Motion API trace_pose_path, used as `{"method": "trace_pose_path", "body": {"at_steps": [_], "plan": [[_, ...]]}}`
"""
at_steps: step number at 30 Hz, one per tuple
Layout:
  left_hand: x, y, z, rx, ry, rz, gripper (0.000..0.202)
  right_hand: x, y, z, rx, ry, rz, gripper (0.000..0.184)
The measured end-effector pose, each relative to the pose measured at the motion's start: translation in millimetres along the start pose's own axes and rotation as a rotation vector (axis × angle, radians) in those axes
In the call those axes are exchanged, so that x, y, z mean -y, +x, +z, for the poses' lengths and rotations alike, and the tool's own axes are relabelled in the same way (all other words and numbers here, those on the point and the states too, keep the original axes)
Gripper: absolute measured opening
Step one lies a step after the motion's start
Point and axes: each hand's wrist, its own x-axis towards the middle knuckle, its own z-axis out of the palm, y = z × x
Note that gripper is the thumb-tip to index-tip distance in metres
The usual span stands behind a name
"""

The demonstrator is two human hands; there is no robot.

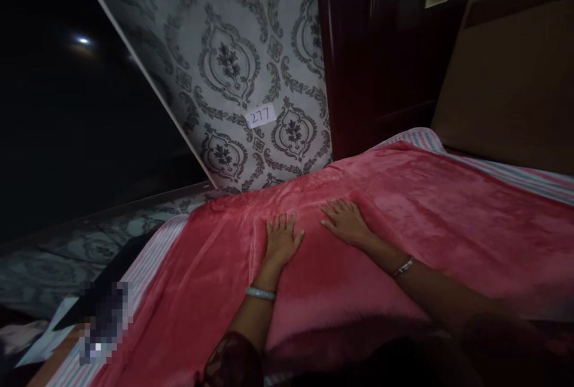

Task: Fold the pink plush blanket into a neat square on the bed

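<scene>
A plush red blanket (341, 279) is spread over the surface in front of me, with soft creases and a folded-looking ridge between and around my hands. My left hand (281, 238) lies flat on it, palm down, fingers spread; a pale bangle circles that wrist. To its right, my right hand (346, 221) also presses flat on the blanket with its fingers apart, and a thin silver bracelet shows on the forearm. Neither hand grips anything.
Beneath the blanket, a striped cloth (152, 258) shows at the left and far right edges. A large dark screen (89, 112) leans at left. Behind are patterned wallpaper (228, 64) with a paper label (261, 115) reading 277, and a brown panel (511, 76). A pixelated patch covers something lower left.
</scene>
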Motion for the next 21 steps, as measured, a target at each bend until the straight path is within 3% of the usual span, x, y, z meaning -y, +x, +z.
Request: {"method": "trace_pose_path", "body": {"at_steps": [3, 7, 11, 13, 16, 21], "plan": [[1.3, 0.4, -4.1, 0.008, 0.001, 0.001, 0.068, 2.1, 0.5, -6.7, 0.02, 0.003, -0.002, 0.059], [9.7, -7.7, -26.3, 0.084, 0.008, -0.001, 0.067, -5.6, -5.2, -22.6, 0.123, 0.013, 0.006, 0.062], [27.4, -28.4, -39.5, -0.013, 0.103, -0.04, 0.064, -24.1, -28.8, -32.5, 0.087, -0.04, 0.028, 0.066], [36.8, -37.8, -34.1, -0.051, 0.111, -0.045, 0.063, -32.5, -43.5, -31.2, 0.067, -0.055, 0.027, 0.066], [47.5, -45.5, -15.2, -0.02, 0.033, -0.071, 0.064, -40.1, -61.5, -22.7, 0.03, -0.05, 0.037, 0.065], [51.9, -46.7, 8.6, -0.046, -0.061, -0.06, 0.066, -41.5, -72.9, -11.6, -0.017, -0.042, 0.033, 0.061]]}}
